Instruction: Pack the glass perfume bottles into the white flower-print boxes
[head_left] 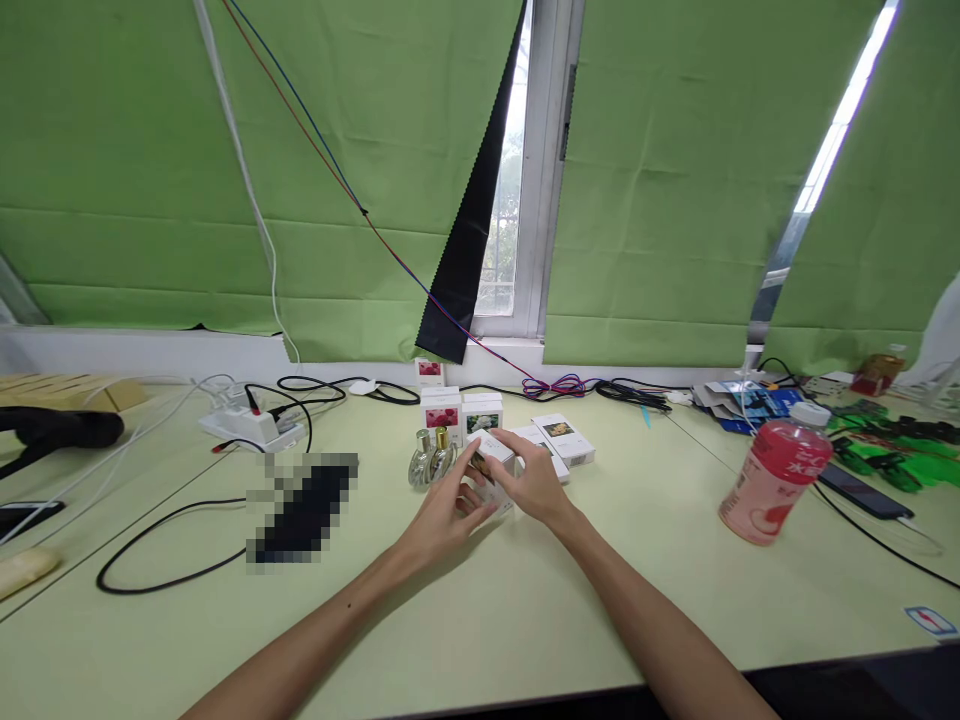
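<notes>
A small white box (pixel 496 447) with a flower picture is held between both my hands, tilted just above or on the table. My left hand (pixel 448 512) curls its thumb and fingers round the box's left side. From the right, my right hand (pixel 535 480) grips its upper part with the fingertips. Two small glass bottles, one with a silver cap (pixel 421 462) and one with a gold cap (pixel 442 456), stand left of the box. Behind stand white boxes with a pink flower picture (pixel 441 414) and a white flower picture (pixel 482 412). Another flower box (pixel 564 440) lies flat to the right.
A pink drink bottle (pixel 776 478) stands on the right, with a phone (pixel 862 490) beyond it. A power strip (pixel 255 428) and black cables (pixel 626 393) lie along the back. A blurred dark object (pixel 307 515) is at left. Green blinds (pixel 675 180) hang behind the table.
</notes>
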